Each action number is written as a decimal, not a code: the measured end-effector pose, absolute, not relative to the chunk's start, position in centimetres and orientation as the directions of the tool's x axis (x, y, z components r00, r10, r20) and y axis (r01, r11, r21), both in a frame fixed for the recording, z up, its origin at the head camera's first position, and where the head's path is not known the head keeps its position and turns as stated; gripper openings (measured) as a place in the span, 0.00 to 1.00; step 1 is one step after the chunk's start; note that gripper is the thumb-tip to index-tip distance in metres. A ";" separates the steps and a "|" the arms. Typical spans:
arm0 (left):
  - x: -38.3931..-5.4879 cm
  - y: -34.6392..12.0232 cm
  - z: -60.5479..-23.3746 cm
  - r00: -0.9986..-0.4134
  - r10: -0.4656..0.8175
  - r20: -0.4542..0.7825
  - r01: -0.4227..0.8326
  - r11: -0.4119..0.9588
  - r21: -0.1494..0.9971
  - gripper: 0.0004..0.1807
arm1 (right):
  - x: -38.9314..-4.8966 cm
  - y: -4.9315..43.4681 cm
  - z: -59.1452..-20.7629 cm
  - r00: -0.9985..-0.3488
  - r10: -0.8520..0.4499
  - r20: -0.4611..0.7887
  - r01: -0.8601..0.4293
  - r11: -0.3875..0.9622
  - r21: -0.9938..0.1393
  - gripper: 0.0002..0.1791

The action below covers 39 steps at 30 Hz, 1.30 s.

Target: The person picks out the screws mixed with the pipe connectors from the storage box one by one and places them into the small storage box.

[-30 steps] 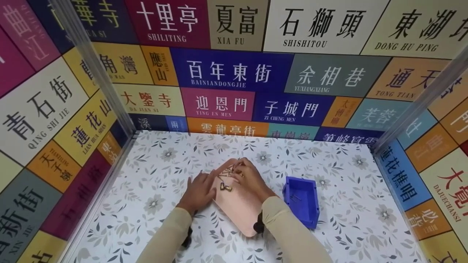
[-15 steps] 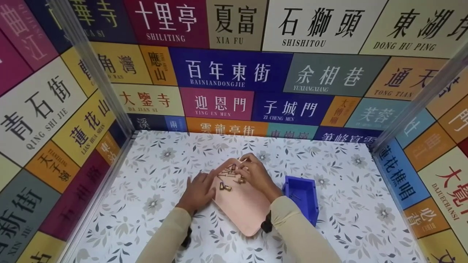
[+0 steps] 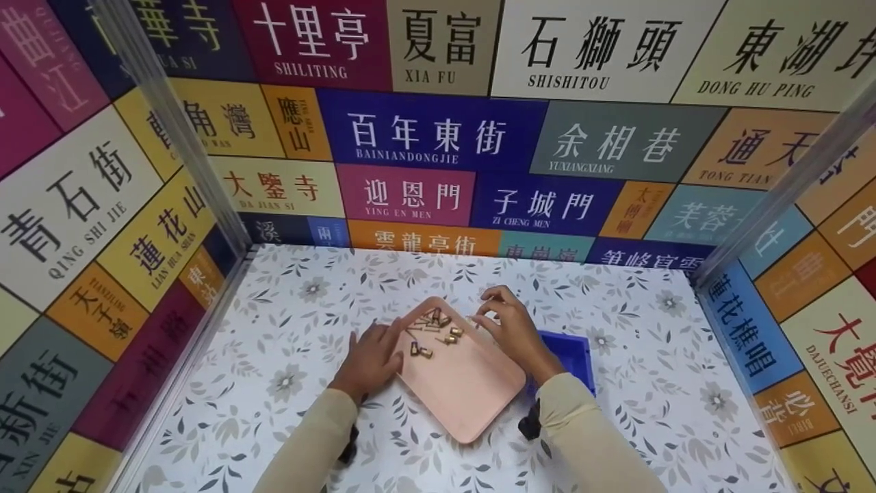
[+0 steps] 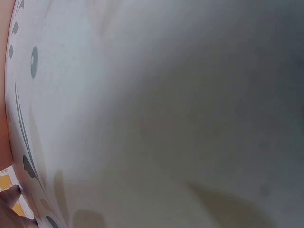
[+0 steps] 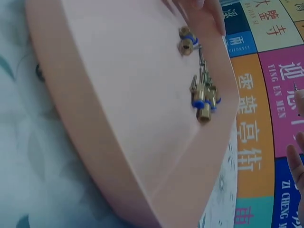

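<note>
A pink tray (image 3: 458,390) lies on the patterned table, with brass fittings with blue rings (image 5: 202,102) and several thin screws (image 5: 203,64) near its far end. My left hand (image 3: 366,359) rests at the tray's left edge, fingers extended along the rim; in the right wrist view its fingers (image 5: 216,16) touch that rim. My right hand (image 3: 510,325) is just off the tray's right side, thumb and forefinger pinched together. The tip of a small screw (image 5: 295,87) shows at its fingertips in the right wrist view.
A blue bin (image 3: 575,356) stands right of the tray, partly hidden by my right forearm. Panels with street names form a wall (image 3: 438,130) behind the table and on both sides. The left wrist view shows mostly blurred tablecloth (image 4: 142,118).
My right hand has moved from over the fittings in the tray to the right, past the rim, uncovering the fittings and covering part of the blue bin. The left hand stays put.
</note>
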<state>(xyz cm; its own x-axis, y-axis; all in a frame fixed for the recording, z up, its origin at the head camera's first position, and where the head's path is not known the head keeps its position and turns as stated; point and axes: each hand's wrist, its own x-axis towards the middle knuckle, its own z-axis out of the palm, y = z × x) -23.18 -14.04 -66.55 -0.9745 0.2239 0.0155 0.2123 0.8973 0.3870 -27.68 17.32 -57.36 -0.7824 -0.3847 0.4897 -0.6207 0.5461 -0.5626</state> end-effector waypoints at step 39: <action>-23.2 -14.0 -66.8 -0.972 0.225 0.064 0.232 0.897 0.376 0.39 | -25.3 27.8 -59.8 -0.876 -0.194 0.442 -0.447 0.669 -0.594 0.04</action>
<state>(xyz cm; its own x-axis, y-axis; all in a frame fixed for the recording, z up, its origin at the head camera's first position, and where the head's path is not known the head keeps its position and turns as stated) -23.16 -14.01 -66.84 -0.9723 0.2251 0.0636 0.2322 0.8970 0.3762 -25.28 27.79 -59.83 -0.8760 -0.1937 0.4417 -0.4474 0.6686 -0.5940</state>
